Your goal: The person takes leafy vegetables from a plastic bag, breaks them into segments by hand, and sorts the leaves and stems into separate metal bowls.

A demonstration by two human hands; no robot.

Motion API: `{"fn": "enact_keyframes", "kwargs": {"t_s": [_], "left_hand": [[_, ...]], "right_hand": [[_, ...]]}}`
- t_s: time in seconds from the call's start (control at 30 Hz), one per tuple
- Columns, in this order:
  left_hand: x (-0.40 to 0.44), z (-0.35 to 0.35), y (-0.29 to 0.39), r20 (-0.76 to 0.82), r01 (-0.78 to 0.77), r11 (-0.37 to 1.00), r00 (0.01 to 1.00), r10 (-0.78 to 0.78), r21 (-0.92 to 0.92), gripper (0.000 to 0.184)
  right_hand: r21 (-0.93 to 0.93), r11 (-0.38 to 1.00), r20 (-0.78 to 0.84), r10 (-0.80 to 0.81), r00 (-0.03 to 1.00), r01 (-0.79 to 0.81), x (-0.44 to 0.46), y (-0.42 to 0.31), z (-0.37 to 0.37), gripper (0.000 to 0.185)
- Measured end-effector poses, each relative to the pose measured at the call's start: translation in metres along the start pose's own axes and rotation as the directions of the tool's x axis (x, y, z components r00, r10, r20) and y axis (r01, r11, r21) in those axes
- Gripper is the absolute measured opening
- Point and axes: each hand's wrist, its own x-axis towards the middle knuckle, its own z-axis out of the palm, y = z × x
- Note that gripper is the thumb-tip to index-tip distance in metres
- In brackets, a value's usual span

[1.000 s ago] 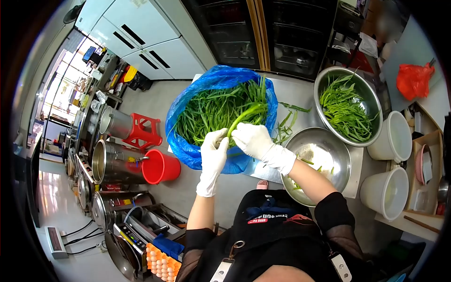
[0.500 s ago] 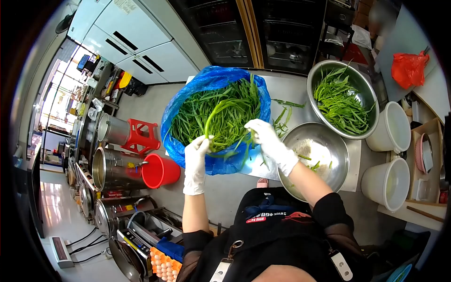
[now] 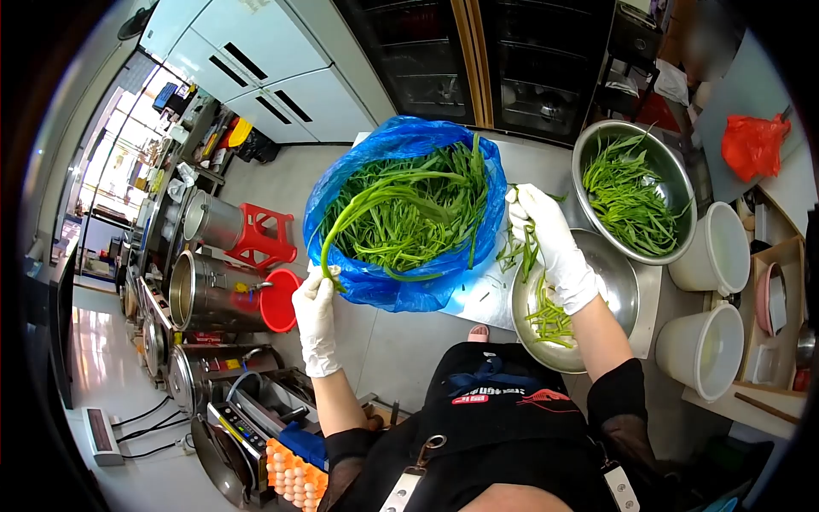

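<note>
My left hand point(image 3: 316, 322), in a white glove, pinches the stem end of a long water spinach stalk point(image 3: 331, 229) beside the bag's near left edge. The stalk arches over a blue plastic bag point(image 3: 320, 192) filled with leafy greens point(image 3: 397, 226). To the bag's right, my gloved right hand point(image 3: 550, 252) is closed over the near rim of the bowls, with green leaves point(image 3: 529, 247) hanging below its fingers. Under it, a steel bowl point(image 3: 621, 286) contains short stem pieces point(image 3: 550, 320). Another steel bowl point(image 3: 689, 230) holds leafy tops point(image 3: 627, 200).
Bag and bowls stand on a metal table point(image 3: 478, 299). White buckets point(image 3: 701, 346) are at the right, near a hanging red bag point(image 3: 755, 145). On the left are a red bucket point(image 3: 280, 300), a red stool point(image 3: 266, 235), steel pots point(image 3: 200, 290) and a tray of eggs point(image 3: 294, 478).
My left hand has moved left and nearer my body, drawing the stalk along. My right hand has moved right, over the near bowl, where more stem pieces now lie. The view has shifted slightly.
</note>
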Motion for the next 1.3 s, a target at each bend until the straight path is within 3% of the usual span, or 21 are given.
{"fn": "enact_keyframes", "kwargs": {"t_s": [0.07,0.17,0.27,0.33,0.53,0.67,0.97,1.07,1.2,1.27,1.3], "left_hand": [[-0.001,0.000,-0.002,0.049,-0.032,0.999,0.998,0.033,-0.018,0.020],[-0.003,0.007,0.000,0.088,-0.046,0.999,0.995,0.048,-0.023,0.020],[-0.003,0.014,0.000,0.139,-0.072,0.997,0.987,0.074,-0.019,0.021],[-0.004,0.022,0.005,0.190,-0.087,0.996,0.978,0.089,-0.017,0.022],[-0.008,0.049,0.016,0.371,-0.090,0.994,0.926,0.062,0.057,0.019],[-0.009,0.067,0.015,0.432,-0.061,0.998,0.900,0.062,-0.017,0.025],[-0.006,0.084,0.017,0.518,0.114,0.993,0.849,-0.105,0.014,0.024],[-0.004,0.087,0.018,0.494,0.185,0.982,0.851,-0.181,0.042,0.023],[-0.003,0.098,0.014,0.497,0.216,0.975,0.840,-0.217,0.059,0.023],[-0.002,0.101,0.009,0.507,0.222,0.974,0.834,-0.218,0.052,0.023],[-0.001,0.100,0.006,0.477,0.240,0.968,0.844,-0.245,0.073,0.022]], "right_hand": [[-0.140,0.990,-0.012,-0.008,1.000,0.007,-0.004,-0.010,0.007,0.014],[-0.492,0.842,-0.037,-0.274,0.961,0.221,-0.017,-0.022,0.029,0.015],[-0.577,0.721,0.057,-0.434,0.899,0.384,-0.017,-0.016,0.034,0.013],[-0.633,0.665,0.099,-0.438,0.893,0.396,-0.024,-0.022,0.046,0.014],[-0.746,0.223,0.392,-0.616,0.683,0.628,-0.017,-0.005,0.054,0.013],[-0.783,0.096,0.427,-0.636,0.643,0.615,-0.016,0.001,0.047,0.016],[-0.823,0.257,0.277,-0.598,0.752,0.507,-0.016,-0.001,0.034,0.012],[-0.857,0.231,0.251,-0.594,0.764,0.461,-0.015,0.001,0.025,0.011],[-0.759,0.510,0.097,-0.526,0.845,0.405,-0.007,0.013,0.005,0.014],[-0.616,0.741,-0.086,-0.401,0.912,0.267,-0.002,0.017,-0.007,0.010],[-0.572,0.789,-0.151,-0.369,0.917,0.224,0.000,0.009,-0.018,0.010]]}}
